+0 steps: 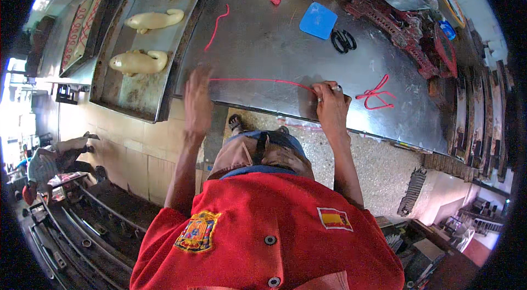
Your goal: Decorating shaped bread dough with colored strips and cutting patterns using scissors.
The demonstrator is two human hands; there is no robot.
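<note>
Spanning shiny metal tabletop (258, 37) between hands (198, 103) (332, 108): slender pinkish-red strand (247, 79)

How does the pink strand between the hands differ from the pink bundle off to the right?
The pink strand runs nearly straight, curving toward the person at its right end, while the pink bundle is looped and crosses itself. The pink strand spans between the left hand and the right hand; the pink bundle lies apart from both, right of the right hand. Both are thin, pink and on the metal table.
</note>
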